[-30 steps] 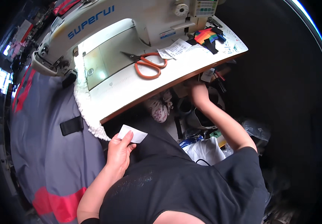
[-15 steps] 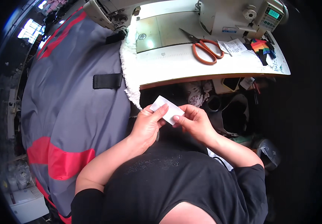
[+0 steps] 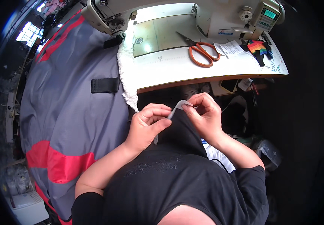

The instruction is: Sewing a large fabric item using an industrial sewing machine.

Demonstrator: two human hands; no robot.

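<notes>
A small white rectangular piece (image 3: pixel 177 106), perhaps paper or a fabric label, is held in front of my body, below the table's front edge. It is bent into an arch and seen nearly edge-on. My right hand (image 3: pixel 208 119) pinches its upper right end between thumb and fingers. At the lower left end it rests between the thumb and fingertips of my left hand (image 3: pixel 144 127). To the left hangs a large grey cloth item (image 3: pixel 75 108) with red bands, black straps and a white fleecy edge (image 3: pixel 126 65), its top by the sewing machine's needle end (image 3: pixel 118 26).
Orange-handled scissors (image 3: pixel 203 55) lie on the white sewing table (image 3: pixel 162 73), beside printed paper slips (image 3: pixel 229 48) and a rainbow-coloured piece (image 3: pixel 257 46). The sewing machine (image 3: pixel 222 18) spans the back. A phone (image 3: pixel 229 85) sits on a lower shelf.
The white piece was flat and facing up; now it is bent and turned edge-on. My hands have spread apart, the right one moving up and right.
</notes>
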